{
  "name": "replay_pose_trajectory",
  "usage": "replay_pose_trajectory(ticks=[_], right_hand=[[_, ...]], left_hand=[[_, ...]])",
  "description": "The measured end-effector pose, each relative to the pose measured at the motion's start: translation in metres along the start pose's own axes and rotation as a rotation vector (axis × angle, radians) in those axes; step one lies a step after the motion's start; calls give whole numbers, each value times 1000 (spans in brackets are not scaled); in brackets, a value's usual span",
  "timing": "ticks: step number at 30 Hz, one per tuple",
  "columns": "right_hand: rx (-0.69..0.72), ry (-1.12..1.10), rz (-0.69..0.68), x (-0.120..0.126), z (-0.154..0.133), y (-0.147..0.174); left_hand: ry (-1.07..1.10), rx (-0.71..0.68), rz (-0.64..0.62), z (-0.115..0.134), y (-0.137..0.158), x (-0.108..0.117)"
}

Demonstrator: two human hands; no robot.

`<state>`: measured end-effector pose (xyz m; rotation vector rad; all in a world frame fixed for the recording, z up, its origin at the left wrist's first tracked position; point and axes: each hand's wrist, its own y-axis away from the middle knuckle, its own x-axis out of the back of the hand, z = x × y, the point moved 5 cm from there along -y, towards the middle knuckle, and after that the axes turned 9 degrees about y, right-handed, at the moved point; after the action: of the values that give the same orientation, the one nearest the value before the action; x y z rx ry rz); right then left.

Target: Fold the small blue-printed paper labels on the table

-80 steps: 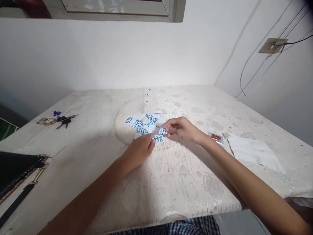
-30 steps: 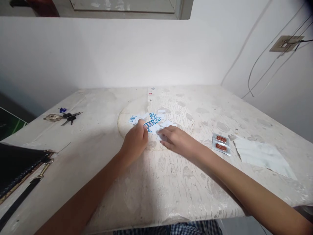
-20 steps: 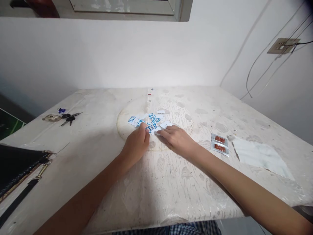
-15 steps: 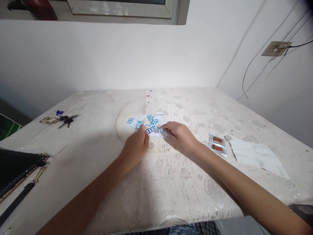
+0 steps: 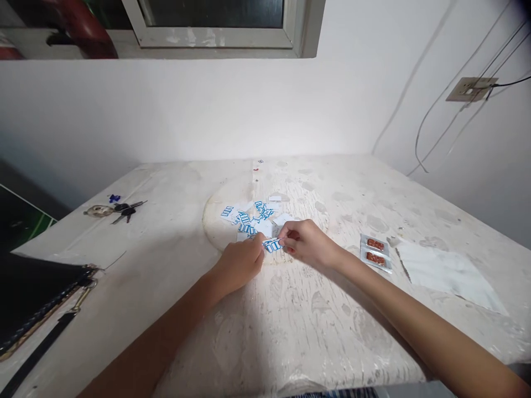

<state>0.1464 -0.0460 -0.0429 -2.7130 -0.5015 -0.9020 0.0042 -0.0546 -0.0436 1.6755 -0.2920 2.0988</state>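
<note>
My left hand (image 5: 244,257) and my right hand (image 5: 305,239) meet near the middle of the table. Between their fingertips is a small white paper piece with blue outlined printing (image 5: 274,245); both hands pinch it, one at each end. Just beyond lies a loose heap of similar white and blue paper pieces (image 5: 261,226), overlapping one another. Part of the heap is hidden behind my fingers. A lone white slip (image 5: 274,198) rests a little behind the heap.
Keys with a fob (image 5: 124,209) lie at the left, beside a small blue thing (image 5: 114,198). A black pouch with a strap (image 5: 45,298) sits at the near left. To the right are a blister pack (image 5: 375,252) and a white cloth or tissue (image 5: 450,276). A wall stands behind the table (image 5: 249,342).
Both hands have drawn back from the heap, nearer to me, with the printed paper piece between them. More of the heap shows. The camera view has tilted up slightly.
</note>
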Motion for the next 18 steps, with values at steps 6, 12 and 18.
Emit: replay_pose_trajectory(ticks=[6, 12, 18], right_hand=[[-87, -47, 46, -5, 7, -3], [-125, -101, 89, -12, 13, -5], [-67, -57, 58, -11, 8, -2]], left_hand=[[-20, 6, -34, 5, 2, 3], [-16, -4, 5, 7, 2, 2], [-63, -36, 39, 7, 1, -2]])
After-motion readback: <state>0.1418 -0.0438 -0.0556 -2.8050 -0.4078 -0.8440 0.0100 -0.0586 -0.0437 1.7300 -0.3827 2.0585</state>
